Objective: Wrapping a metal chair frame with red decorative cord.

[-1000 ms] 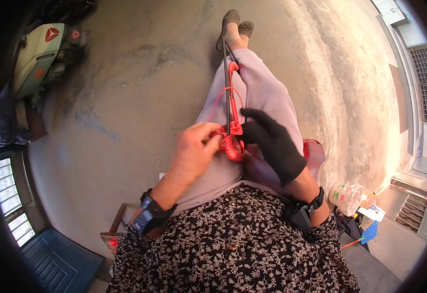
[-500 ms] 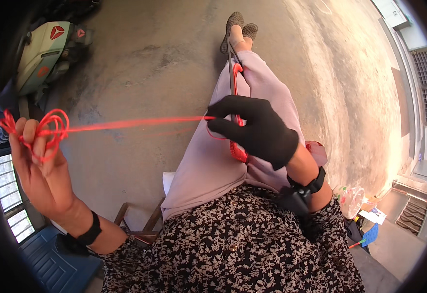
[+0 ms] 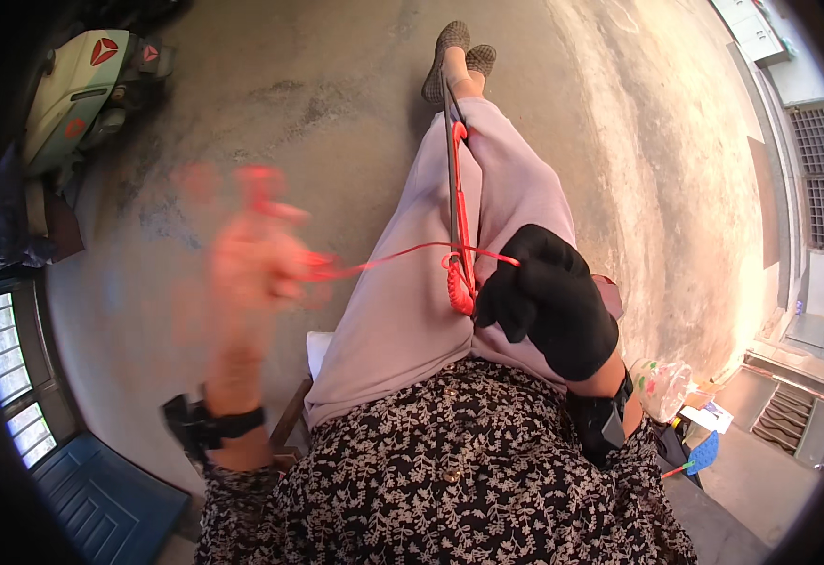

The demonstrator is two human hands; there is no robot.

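Two hands are working: gloved right hand [image 3: 549, 306] is pinching red cord [image 3: 403, 256] against the rod [image 3: 452, 188]; blurred left hand's [image 3: 257, 268] grip is unclear—tension should stay even.

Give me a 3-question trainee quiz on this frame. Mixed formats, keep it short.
1. True or false: the right hand wears a black glove.
2. What does the red cord run between? A) the two shoes B) the blurred left hand and the long thin rod on the lap C) the scooter and the wall
3. Fill in: red cord is wound round the rod in a ____ section beside the gloved hand.

Key
1. True
2. B
3. Coiled
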